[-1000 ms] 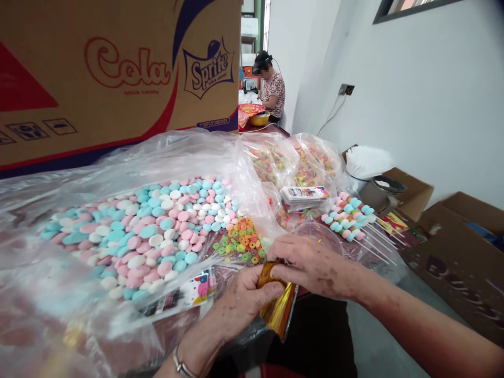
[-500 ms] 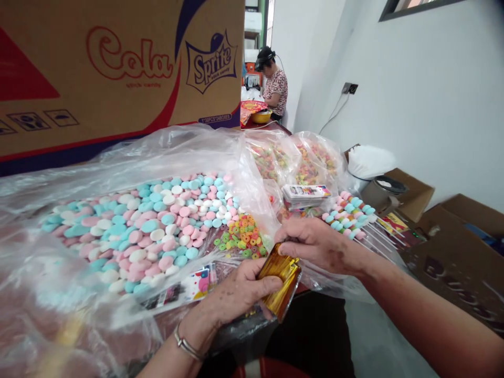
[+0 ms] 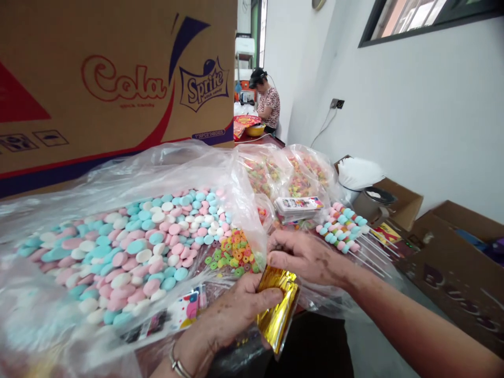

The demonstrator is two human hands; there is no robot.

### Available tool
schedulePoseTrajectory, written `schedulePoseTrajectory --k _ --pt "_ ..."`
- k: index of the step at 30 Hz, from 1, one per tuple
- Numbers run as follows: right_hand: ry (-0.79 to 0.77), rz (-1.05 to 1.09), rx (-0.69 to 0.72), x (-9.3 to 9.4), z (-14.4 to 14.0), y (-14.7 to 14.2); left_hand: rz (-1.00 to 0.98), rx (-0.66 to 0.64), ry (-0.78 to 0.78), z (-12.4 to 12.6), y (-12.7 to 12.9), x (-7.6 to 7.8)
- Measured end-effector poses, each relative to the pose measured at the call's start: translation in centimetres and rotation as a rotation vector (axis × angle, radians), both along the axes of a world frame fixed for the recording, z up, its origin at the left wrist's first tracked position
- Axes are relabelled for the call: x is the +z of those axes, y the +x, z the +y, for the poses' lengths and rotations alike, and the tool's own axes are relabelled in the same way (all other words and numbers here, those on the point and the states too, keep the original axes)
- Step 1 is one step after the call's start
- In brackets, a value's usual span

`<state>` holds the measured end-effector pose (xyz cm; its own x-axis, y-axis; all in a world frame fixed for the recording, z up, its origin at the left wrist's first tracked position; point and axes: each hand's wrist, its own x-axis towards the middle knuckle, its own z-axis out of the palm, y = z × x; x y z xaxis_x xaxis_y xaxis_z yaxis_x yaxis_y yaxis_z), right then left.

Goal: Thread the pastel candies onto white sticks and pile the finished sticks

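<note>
While left hand [image 3: 232, 315] fingers pinch the gold foil bundle [image 3: 277, 307] steady, right hand [image 3: 305, 257] fingers close on its top edge, beside loose ring candies [image 3: 232, 253].

Gold foil packet [image 3: 276, 310]; pink, blue and white sweets [image 3: 129, 252] at left; multicoloured ring sweets [image 3: 233, 254]; far brown carton [image 3: 114, 73] printed in red, navy and purple.

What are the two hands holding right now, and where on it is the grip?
The left hand pinches a pack of gold foil strips at its upper end, thumb across the top. The right hand touches that same top edge with its fingertips.
</note>
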<state>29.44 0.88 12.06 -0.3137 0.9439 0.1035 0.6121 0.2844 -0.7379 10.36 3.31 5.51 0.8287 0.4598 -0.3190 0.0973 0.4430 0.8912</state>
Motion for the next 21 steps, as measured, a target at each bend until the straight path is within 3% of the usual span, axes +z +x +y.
schedulePoseTrajectory --k 3,7,13,17,21 --pt "0.184 -0.233 -0.037 -0.3 -0.2 -0.7 -0.021 0.025 -0.019 -0.2 0.4 -0.1" --pt "0.349 -0.499 0.015 -1.7 0.0 -0.7 -0.007 0.08 -0.085 -0.7 0.9 -0.1" --pt "0.528 -0.681 -0.002 -2.7 -0.2 -0.9 0.01 0.09 -0.233 -1.0 1.5 0.3" --pt "0.607 -0.78 0.052 -2.6 -0.8 -1.9 0.057 0.2 -0.184 -1.2 1.8 0.3" --pt "0.611 -0.822 0.005 -3.4 -1.0 -2.5 0.114 0.239 -0.099 -1.8 2.4 0.3"
